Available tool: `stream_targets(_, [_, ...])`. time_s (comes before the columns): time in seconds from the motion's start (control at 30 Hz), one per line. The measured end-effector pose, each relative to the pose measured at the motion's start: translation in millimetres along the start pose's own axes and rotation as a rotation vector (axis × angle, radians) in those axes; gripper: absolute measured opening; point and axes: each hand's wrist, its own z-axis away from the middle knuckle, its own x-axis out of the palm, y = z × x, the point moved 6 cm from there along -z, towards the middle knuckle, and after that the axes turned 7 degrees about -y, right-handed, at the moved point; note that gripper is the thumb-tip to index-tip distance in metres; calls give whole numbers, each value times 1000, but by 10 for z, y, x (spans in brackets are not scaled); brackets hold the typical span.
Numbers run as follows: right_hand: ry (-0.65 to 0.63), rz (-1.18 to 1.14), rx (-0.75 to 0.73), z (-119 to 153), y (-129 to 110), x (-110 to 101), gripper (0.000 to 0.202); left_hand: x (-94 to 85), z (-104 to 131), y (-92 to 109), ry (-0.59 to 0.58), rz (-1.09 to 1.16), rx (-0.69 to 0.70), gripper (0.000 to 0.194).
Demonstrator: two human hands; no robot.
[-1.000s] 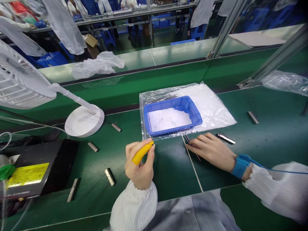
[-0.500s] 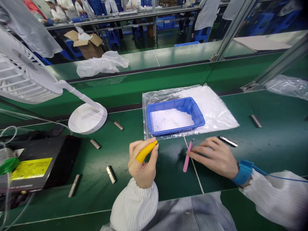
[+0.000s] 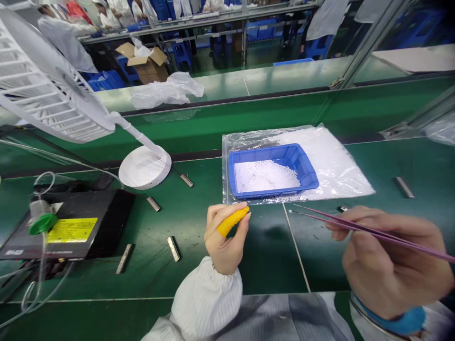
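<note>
My right hand (image 3: 387, 265) is raised near the camera at the lower right and grips pink tweezers (image 3: 341, 222) whose tips point left, above the green mat. My left hand (image 3: 223, 239) hovers over the mat in the middle, fingers pinched together, with a yellow finger cot (image 3: 232, 221) on the index finger; whether it holds something tiny I cannot tell. Just beyond both hands a blue tray (image 3: 308, 166) of small white beads (image 3: 265, 175) rests on a clear plastic bag (image 3: 337, 161).
A white desk fan (image 3: 53, 90) stands at the left on a round base (image 3: 144, 166). A black device with a yellow label (image 3: 73, 229) lies at the lower left. Several small metal strips (image 3: 174, 248) are scattered over the mat. People in white coats work at far benches.
My right hand lifted the pink tweezers off the mat and rose toward the camera, tips now pointing left. The view shifted left. My left hand kept its pinched pose.
</note>
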Motion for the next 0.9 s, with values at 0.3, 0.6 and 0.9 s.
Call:
stream_targets(0.3, [-280,-78,-127,-6,-157,346,28,-8,14,-8,-8,40,-49,27])
stream_targets(0.6, [-372,116,-263,-73,-265,455,14,-29,20,-6,0,55,-80,27])
stream_targets(0.9, [-359,-25,-274,-45,-227,425,23,-24,23,-16,-5,55,-43,29])
